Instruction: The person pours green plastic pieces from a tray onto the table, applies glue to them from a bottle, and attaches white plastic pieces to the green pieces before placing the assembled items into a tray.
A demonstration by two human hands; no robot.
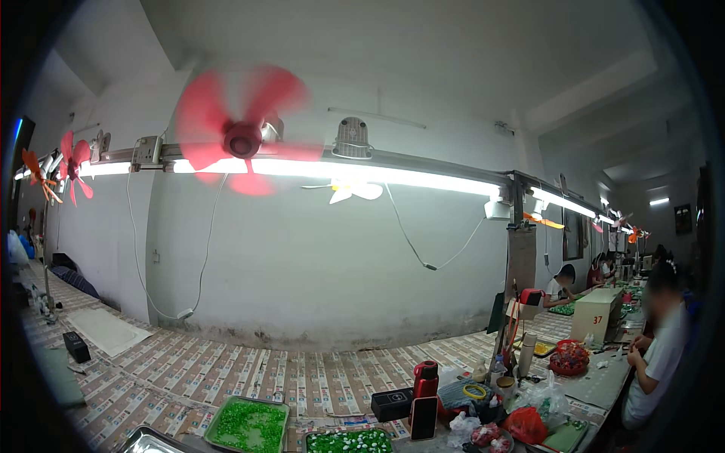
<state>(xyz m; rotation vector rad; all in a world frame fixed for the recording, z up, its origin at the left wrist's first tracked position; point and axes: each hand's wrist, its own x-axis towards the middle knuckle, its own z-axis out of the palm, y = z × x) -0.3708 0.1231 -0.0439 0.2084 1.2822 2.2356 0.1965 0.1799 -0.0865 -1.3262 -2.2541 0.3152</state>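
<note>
Head view: both my hands are out of frame, so I cannot tell whether either is spread, pressed together or pinching something. Landmark: the phone (424, 417), standing upright near the lower edge on the patterned table cover (174, 362). Nearest to my side of the table are two trays. The green tray load (245, 429), small bright pieces, lies well to the left of the phone, heaped unevenly. The mixed tray load (349, 443), green with scattered white pieces, lies nearer, just left of the phone and cut by the lower edge. Farther left of the phone, a shiny metal tray (145, 440), partly cut off. Just behind the phone: a red bottle (425, 377), upright, and a black box (391, 405) to its left. Right of the phone: a yellow ring (474, 392) on a blue cloth, then a red bag (527, 425). Farther right of the phone, a seated co-worker (663, 362) in a white top. Above and left of the phone, a red fan (243, 141), blades blurred.
</note>
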